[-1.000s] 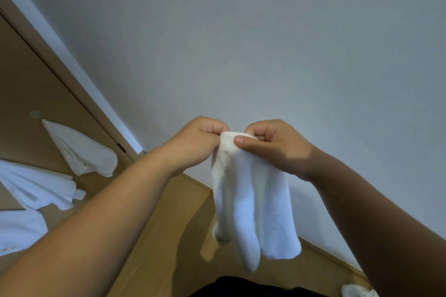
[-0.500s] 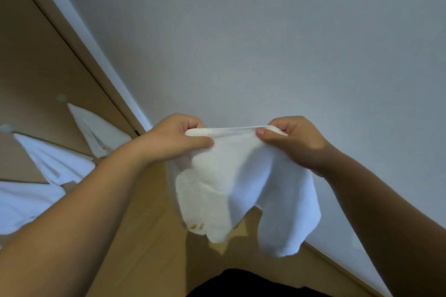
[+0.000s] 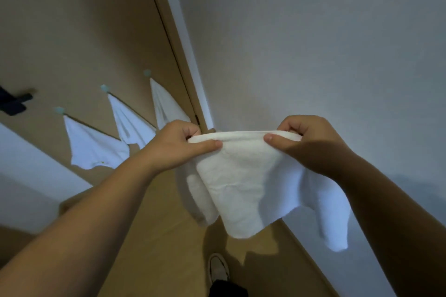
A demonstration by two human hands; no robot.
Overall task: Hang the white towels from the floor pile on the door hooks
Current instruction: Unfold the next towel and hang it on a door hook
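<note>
Since the earlier frame the hands have drawn wider apart, so the white towel [image 3: 251, 183] now hangs stretched at frame centre, pinched along its top edge by left hand [image 3: 178, 147] and right hand [image 3: 311, 144], while three hung towels [image 3: 94, 144] dangle from door hooks [image 3: 104, 88] at left.

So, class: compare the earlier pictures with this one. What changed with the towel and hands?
The hands, left and right, moved apart, stretching the bunched towel out along its top edge. Both kept their pinch grip. Three towels stayed hanging on the door.
</note>
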